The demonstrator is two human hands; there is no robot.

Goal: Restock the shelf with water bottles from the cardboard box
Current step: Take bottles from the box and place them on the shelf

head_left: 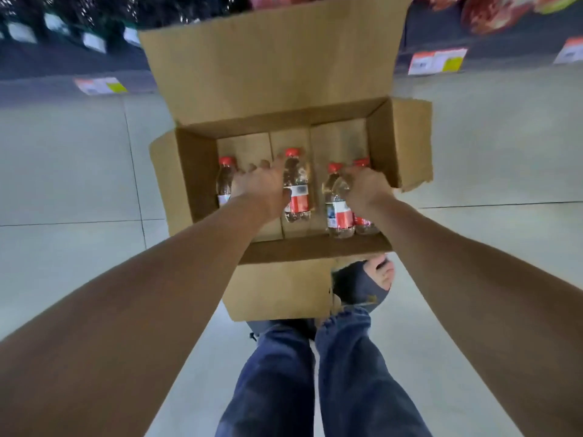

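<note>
An open cardboard box (195,175) stands on the floor below me. Several clear water bottles with red caps and red labels lie in it. My left hand (262,184) reaches in between the far-left bottle (224,179) and the second bottle (298,184); its fingers curl over them and its thumb presses the second bottle. My right hand (366,187) is closed over the necks of the two right-hand bottles (337,212), which lie side by side. The shelf (94,42) with bottles and price tags runs along the top left, blurred.
The box's long flap (268,64) stands up toward the shelf, and a side flap (413,143) sticks out right. My legs in blue jeans (284,373) and a sandalled foot (366,285) are beside the near box wall. Pale floor tiles lie on both sides.
</note>
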